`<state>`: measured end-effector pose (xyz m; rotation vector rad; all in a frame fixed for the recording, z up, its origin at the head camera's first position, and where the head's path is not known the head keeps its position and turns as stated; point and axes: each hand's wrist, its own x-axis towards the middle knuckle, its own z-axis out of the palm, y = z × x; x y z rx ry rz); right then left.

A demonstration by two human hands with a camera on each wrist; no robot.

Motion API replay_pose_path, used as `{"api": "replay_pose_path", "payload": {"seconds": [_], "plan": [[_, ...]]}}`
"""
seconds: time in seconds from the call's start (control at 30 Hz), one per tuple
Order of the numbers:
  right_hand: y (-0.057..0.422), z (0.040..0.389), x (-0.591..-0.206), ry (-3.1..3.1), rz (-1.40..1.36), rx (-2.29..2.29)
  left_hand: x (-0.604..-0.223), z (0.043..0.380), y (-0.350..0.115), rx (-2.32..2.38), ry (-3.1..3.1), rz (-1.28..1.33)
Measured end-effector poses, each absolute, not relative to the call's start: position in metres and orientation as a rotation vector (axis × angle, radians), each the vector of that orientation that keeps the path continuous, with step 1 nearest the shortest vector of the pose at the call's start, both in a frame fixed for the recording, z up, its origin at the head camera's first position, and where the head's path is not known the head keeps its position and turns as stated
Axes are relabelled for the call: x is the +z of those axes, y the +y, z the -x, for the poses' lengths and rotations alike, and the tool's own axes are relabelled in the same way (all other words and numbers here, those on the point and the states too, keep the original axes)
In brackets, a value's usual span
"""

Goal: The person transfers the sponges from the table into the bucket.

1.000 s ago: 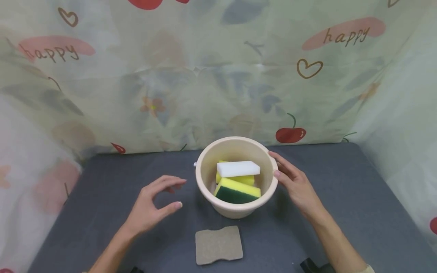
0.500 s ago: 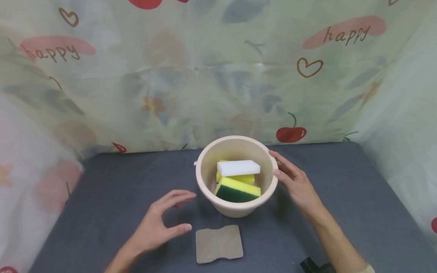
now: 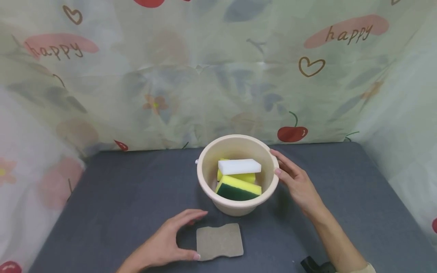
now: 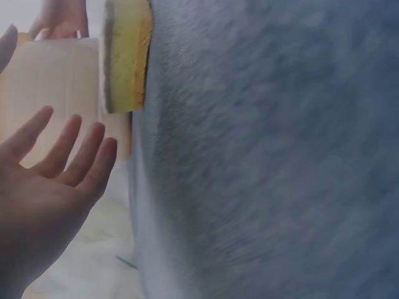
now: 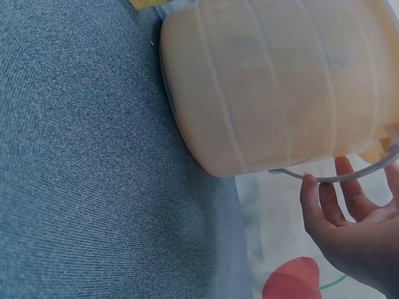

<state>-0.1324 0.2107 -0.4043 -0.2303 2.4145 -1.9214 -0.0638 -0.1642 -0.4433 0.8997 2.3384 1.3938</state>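
A grey-topped sponge (image 3: 220, 241) with notched long sides lies on the table in front of the bucket; the left wrist view shows its yellow body (image 4: 129, 59) from the side. My left hand (image 3: 167, 239) is spread at its left, thumb tip right at the near left corner, fingers parted and holding nothing. Upright behind it stands a cream bucket (image 3: 235, 206). My right hand (image 3: 300, 187) holds the bucket's right side, thumb and forefinger at the rim. In the right wrist view, the fingers lie around the grey bail handle (image 5: 349, 177).
Inside the bucket are a white sponge (image 3: 239, 167), a yellow-and-green scouring sponge (image 3: 239, 187) and another yellow sponge partly covered by the white one. A printed curtain (image 3: 205, 87) hangs behind the dark cloth-covered table (image 3: 136, 185). A black object (image 3: 315, 265) sits by the right forearm.
My left hand has moved from the bucket's left side down and to the right, to the grey-topped sponge's left edge. The right hand stays on the bucket, which has not moved.
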Motion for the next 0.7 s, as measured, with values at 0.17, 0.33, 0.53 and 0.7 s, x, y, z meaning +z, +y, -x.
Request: {"api": "replay_pose_path", "payload": {"seconds": [0.17, 0.33, 0.53, 0.7], "plan": [[0.21, 0.133, -0.404, 2.409, 0.224, -1.927, -0.447, 0.062, -0.161, 1.267, 2.246, -0.766], [0.21, 0.133, -0.404, 2.423, 0.222, -1.903, -0.451, 0.064, -0.155, 1.128, 2.252, -0.772], [0.211, 0.133, -0.403, 2.433, 0.211, -1.88, -0.455, 0.064, -0.146, 1.052, 2.289, -0.87], [0.211, 0.133, -0.401, 2.392, 0.211, -1.907, -0.454, 0.063, -0.141, 1.014, 2.333, -0.945]]}}
